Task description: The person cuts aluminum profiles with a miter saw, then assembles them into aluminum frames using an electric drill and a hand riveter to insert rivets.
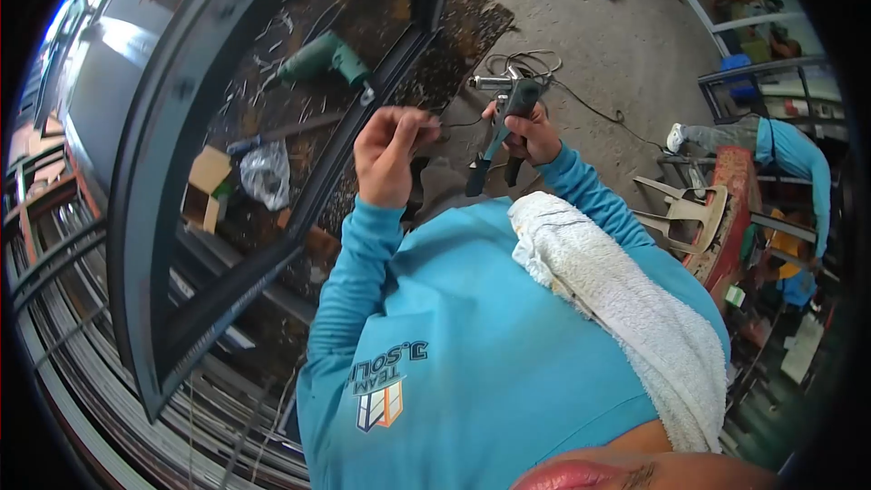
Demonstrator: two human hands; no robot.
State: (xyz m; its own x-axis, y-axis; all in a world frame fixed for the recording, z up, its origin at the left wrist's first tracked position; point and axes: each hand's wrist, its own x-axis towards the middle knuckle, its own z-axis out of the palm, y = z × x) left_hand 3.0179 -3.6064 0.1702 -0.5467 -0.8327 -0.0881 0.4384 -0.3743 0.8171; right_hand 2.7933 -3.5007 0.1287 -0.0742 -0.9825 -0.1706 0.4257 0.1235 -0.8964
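My right hand (533, 134) is closed around a hand riveter (491, 147) with teal and dark handles, whose two ends point down towards my body. Raised to its left, my left hand (390, 150) pinches a small thin piece (429, 124) between thumb and fingertips; its kind is too small to make out. Close by my left hand runs the near bar of a dark metal frame (386, 82). Through the frame's opening a green power drill (331, 62) shows, lying on a work surface littered with shavings.
Beyond the frame bar lie an open cardboard box (207, 183) and a crumpled plastic bag (266, 176). A cable (590, 104) trails over the concrete floor (581, 9). To the right stand a plastic chair (682, 215) and a bending person in blue (798, 154). Metal profiles (82, 345) fill the lower left.
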